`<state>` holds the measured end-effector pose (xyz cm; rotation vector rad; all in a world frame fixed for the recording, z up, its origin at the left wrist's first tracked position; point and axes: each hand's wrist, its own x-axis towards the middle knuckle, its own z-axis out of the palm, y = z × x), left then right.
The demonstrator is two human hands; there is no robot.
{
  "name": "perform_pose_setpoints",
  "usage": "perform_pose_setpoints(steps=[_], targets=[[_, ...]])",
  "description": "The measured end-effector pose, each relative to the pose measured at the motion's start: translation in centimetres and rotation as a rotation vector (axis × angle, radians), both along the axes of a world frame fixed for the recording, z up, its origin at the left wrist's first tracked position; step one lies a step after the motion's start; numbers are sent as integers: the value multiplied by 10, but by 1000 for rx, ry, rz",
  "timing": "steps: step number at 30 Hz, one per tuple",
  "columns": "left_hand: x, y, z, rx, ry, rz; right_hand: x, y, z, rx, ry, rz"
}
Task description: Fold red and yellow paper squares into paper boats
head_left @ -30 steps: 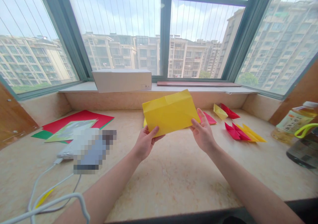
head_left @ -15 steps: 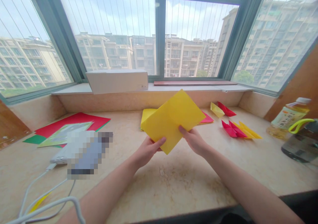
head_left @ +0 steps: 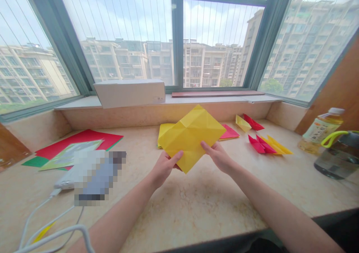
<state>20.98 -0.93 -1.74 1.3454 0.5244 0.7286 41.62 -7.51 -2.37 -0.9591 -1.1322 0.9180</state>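
Note:
A square yellow sheet of paper (head_left: 192, 133), marked with crease lines, is held up above the stone counter with one corner toward me. My left hand (head_left: 166, 165) pinches its lower left edge, thumb on top and fingers beneath. On the lower right edge, my right hand (head_left: 218, 156) grips it the same way. Behind the sheet, partly covered by it, lie yellow paper (head_left: 166, 129) and pink paper (head_left: 230, 132).
Folded paper pieces stand at right: pale yellow (head_left: 242, 123), red (head_left: 252, 122), pink (head_left: 260, 145) and yellow (head_left: 277, 146). Beyond them are a drink bottle (head_left: 319, 131) and a dark jug (head_left: 338, 159). Red sheets (head_left: 84, 141), a blurred device (head_left: 98, 178) and white cables (head_left: 30, 215) lie left.
The yellow sheet has tilted flatter, and its creases now show clearly across the surface. Both hands keep hold of its lower edges. The view has shifted slightly.

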Motion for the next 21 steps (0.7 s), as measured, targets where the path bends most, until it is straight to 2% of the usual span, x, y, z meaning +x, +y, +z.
perform_pose_setpoints(steps=[3, 9, 14, 21], targets=[[0, -1, -1, 15, 12, 16, 1, 0, 0, -32, -4, -27], [0, -3, 0, 49, 23, 32, 1, 1, -3, -11, -29, 24], [1, -3, 4, 52, 57, 63, 2, 3, -3, -34, -69, -39], [1, -4, 6, 43, 68, 68, 2, 2, -1, -29, -74, -44]])
